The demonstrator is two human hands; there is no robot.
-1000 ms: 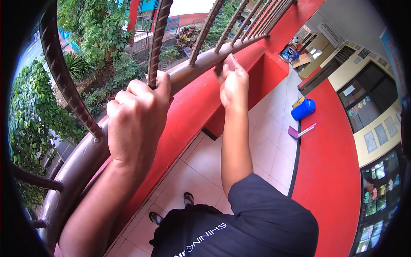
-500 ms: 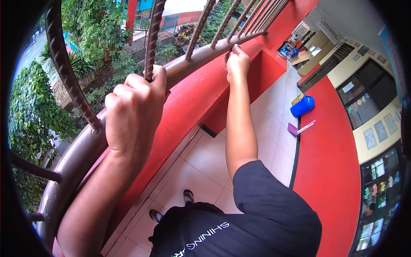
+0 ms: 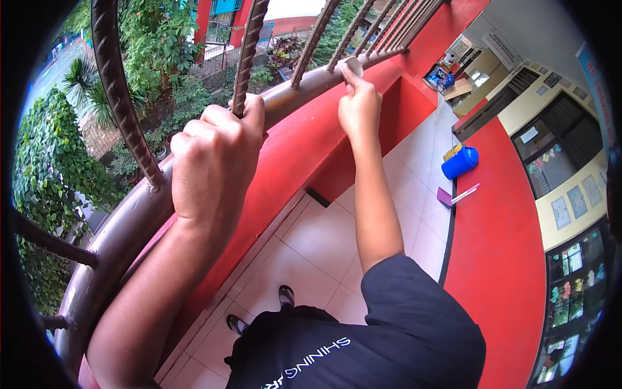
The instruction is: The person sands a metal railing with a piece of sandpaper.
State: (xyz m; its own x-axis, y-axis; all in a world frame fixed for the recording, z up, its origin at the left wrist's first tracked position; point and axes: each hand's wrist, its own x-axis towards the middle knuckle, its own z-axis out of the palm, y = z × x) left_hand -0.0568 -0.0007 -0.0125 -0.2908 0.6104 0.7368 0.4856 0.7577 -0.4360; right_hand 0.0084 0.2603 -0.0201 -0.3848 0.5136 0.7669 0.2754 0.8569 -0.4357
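Observation:
My left hand [image 3: 217, 152] is wrapped around the thick brown metal rail [image 3: 126, 223], its knuckles up against a twisted upright bar [image 3: 249, 55]. Farther along the same rail, my right hand [image 3: 361, 107] pinches a small pale flat piece [image 3: 352, 65] between thumb and fingers. That piece sits right at the top of the rail, close to the foot of another upright bar. What the piece is made of does not show. A red ledge [image 3: 295, 152] runs just below the rail.
Tiled floor [image 3: 304, 259] lies under my feet. Along the red wall [image 3: 492, 220] stand a blue bin [image 3: 460, 162] and a purple dustpan [image 3: 444, 197]. Brown boxes [image 3: 458, 89] are at the corridor's far end. Beyond the bars grow plants [image 3: 58, 155].
The right hand has tilted upward on the rail, and the pale piece in its fingers now shows. My left hand keeps its grip. The view has shifted slightly.

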